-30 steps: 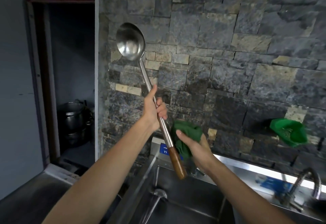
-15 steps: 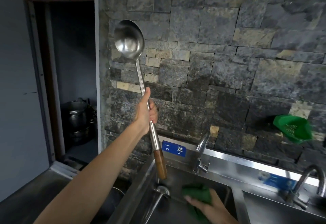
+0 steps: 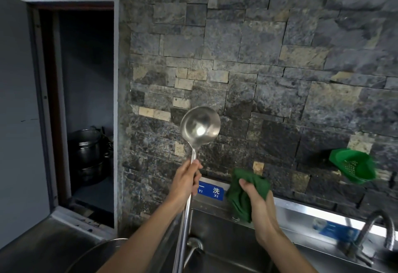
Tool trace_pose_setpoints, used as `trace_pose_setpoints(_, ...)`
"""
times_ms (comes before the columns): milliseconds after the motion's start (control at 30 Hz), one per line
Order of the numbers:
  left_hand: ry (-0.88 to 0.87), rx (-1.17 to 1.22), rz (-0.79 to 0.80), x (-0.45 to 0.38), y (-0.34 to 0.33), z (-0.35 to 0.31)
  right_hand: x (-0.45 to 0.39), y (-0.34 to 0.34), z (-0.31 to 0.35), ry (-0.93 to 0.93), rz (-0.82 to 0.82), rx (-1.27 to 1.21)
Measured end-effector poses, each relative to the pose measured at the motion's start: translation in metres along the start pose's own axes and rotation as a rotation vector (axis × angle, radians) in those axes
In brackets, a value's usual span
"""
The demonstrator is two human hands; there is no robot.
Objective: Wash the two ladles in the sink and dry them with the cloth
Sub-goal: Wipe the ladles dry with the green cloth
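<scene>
Drying seems the step in hand: the left hand (image 3: 185, 181) grips the long steel ladle (image 3: 199, 126) upright above the steel sink (image 3: 221, 240), the right hand (image 3: 257, 199) clutches the crumpled green cloth (image 3: 241, 188) beside it, so next the cloth must meet the bowl.

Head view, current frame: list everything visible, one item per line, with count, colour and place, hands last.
ladle: 1, steel, held upright before the wall
second ladle: 1, steel, lying in the sink
cloth: 1, green, bunched beside the held ladle
sink: 1, steel, bottom centre
label: 1, blue with white text, on the sink's back rim
faucet: 1, steel, lower right
colander: 1, green, at the wall on the right
pots: 2, dark metal, stacked beyond the doorway
stone wall: 1, grey, behind the sink
left hand: 1, grips the ladle's shaft
right hand: 1, holds the cloth
</scene>
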State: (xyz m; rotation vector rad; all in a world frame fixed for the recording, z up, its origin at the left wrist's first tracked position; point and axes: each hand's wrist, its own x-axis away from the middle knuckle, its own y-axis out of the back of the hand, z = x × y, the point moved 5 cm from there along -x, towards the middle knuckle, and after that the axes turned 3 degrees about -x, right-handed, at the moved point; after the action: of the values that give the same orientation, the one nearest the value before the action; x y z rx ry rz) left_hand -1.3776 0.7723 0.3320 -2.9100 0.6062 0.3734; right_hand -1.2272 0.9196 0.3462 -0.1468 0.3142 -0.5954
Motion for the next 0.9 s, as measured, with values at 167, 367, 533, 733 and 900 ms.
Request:
trace_pose_setpoints(167,0.020,-0.102,0.062,0.017,-0.016,0.011,-0.025,-0.025,0.040,0.317,-0.201,0.117)
trace_pose_setpoints(367,-0.203,-0.536,0.011,0.042,-0.048,0.014,-0.065,-0.048,0.046,0.433,-0.511,0.286)
trace_pose_setpoints(533,-0.239,-0.655,-0.054,0.036,-0.050,0.011,-0.056,-0.074,0.032,0.768,-0.219,0.432)
trace_pose_setpoints(733,-0.233,-0.761,0.029,0.028,-0.029,0.004,-0.081,-0.046,0.041,1.154,-0.062,1.147)
trace_pose_setpoints(900,-0.234,-0.701,0.042,0.036,-0.057,-0.002,-0.064,-0.064,0.043,0.659,-0.214,0.152)
